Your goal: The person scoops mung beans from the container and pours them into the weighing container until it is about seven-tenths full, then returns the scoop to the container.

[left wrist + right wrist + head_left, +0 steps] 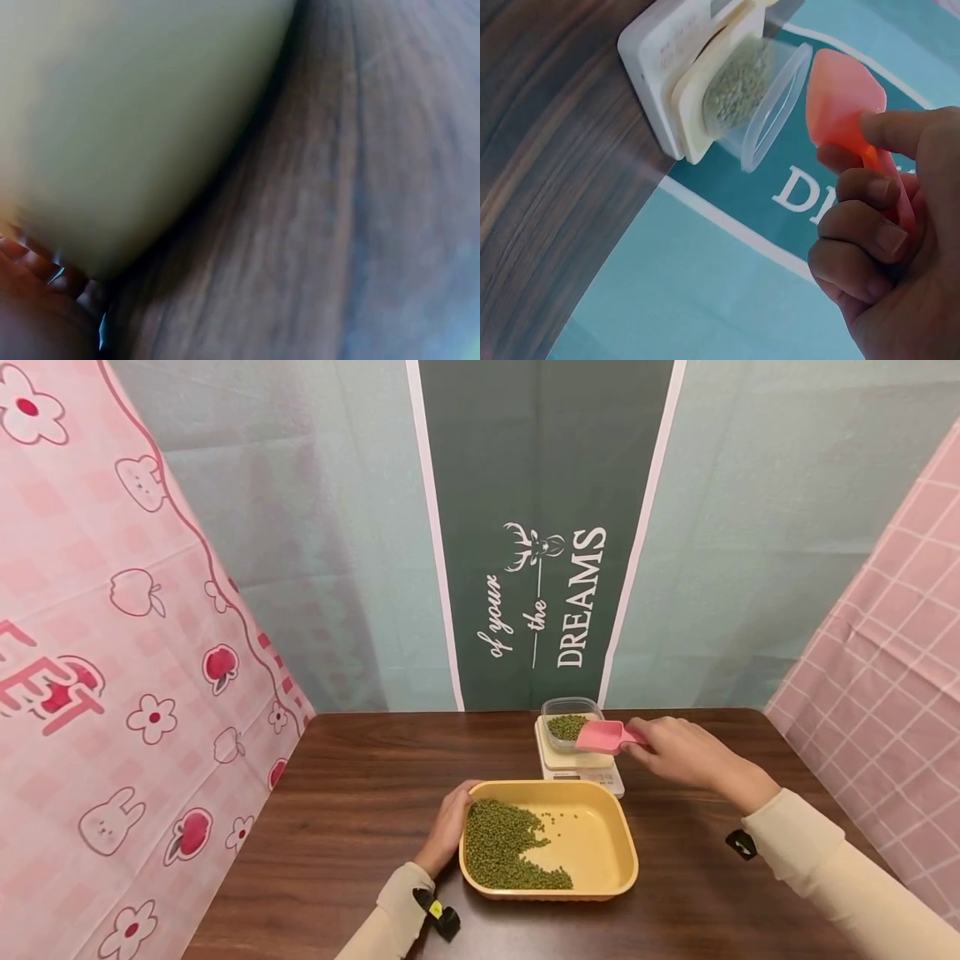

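Green mung beans (510, 847) fill the yellow plastic tray (600, 793) nearest, steadied at its rim by the left hand (447, 827). Beyond, the right hand (678, 750) pinches a pink plastic scoop (603, 736) over the clear container (570, 708) on the white scale (581, 770); tipping slowly should avoid spills.

head: high, down on table (360, 793) | wrists: close-up | head+right share scale (581, 768)
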Motion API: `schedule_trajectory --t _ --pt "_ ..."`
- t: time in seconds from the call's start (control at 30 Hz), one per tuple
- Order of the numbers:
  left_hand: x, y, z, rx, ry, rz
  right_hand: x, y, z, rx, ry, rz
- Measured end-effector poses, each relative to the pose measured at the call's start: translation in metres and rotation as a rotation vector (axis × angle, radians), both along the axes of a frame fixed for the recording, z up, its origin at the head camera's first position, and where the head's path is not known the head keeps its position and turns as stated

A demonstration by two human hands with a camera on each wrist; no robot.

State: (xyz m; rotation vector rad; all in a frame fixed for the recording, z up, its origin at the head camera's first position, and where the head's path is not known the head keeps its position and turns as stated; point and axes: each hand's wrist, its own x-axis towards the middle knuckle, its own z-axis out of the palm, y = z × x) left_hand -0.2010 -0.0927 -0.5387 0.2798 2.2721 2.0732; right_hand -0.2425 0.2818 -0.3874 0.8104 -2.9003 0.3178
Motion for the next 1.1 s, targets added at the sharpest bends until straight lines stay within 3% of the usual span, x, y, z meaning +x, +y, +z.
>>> schedule_trajectory --t 0.13,0.2,0.37,0.43,0.57,0.87,1.1 --pt "-0.003 -0.003 -0.003 -0.063 0.019 -0.015 0.012 -0.005 -0.001 -0.014 0.025 0.038" --pt "-0.01 -0.007 -0.016 -0.076 0.026 -0.02 0.019 -0.008 -0.001 -0.023 0.034 0.061" --pt "-0.014 -0.012 -0.028 -0.024 0.103 -0.075 0.034 -0.017 -0.01 -0.021 0.057 0.134" --pt "-0.01 -0.013 -0.022 -0.015 0.152 -0.1 0.039 -0.02 -0.015 -0.011 0.061 0.163" --pt "-0.011 -0.013 -0.019 -0.055 0.17 -0.094 0.045 -0.025 -0.027 0.014 0.054 0.215" --pt "-0.002 -0.005 0.002 -0.046 -0.038 -0.056 0.048 -0.04 -0.039 0.059 -0.056 0.247" --pt "0.0 -0.004 0.004 -0.024 -0.071 -0.049 0.045 -0.054 -0.049 0.077 -0.055 0.287"
